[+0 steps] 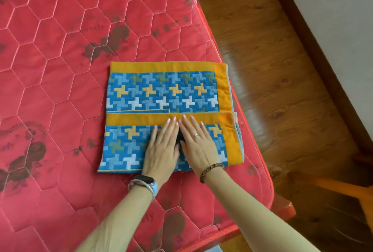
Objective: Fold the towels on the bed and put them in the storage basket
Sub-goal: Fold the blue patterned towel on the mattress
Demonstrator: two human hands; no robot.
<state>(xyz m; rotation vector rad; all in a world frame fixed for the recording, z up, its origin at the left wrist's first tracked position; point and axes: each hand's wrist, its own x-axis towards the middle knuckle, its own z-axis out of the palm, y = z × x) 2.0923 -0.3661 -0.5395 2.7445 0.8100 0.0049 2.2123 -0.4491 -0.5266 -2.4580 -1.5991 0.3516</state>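
The patterned towel (163, 94), blue pinwheel print with an orange border, lies part-folded on the red quilted mattress (60, 70), close to its right edge. The near flap is turned over so its orange hem runs across the middle of the towel. The left hand (160, 148) and right hand (196, 144) rest side by side on this flap, palms down, fingers extended and flat; neither grips anything. The fabric appears light, soft and limp, with no stiffness of its own, so layers are likely to shift unless pressed. For the next fold, take hold at the two corners of one short edge, pinching all layers together. No storage basket is visible.
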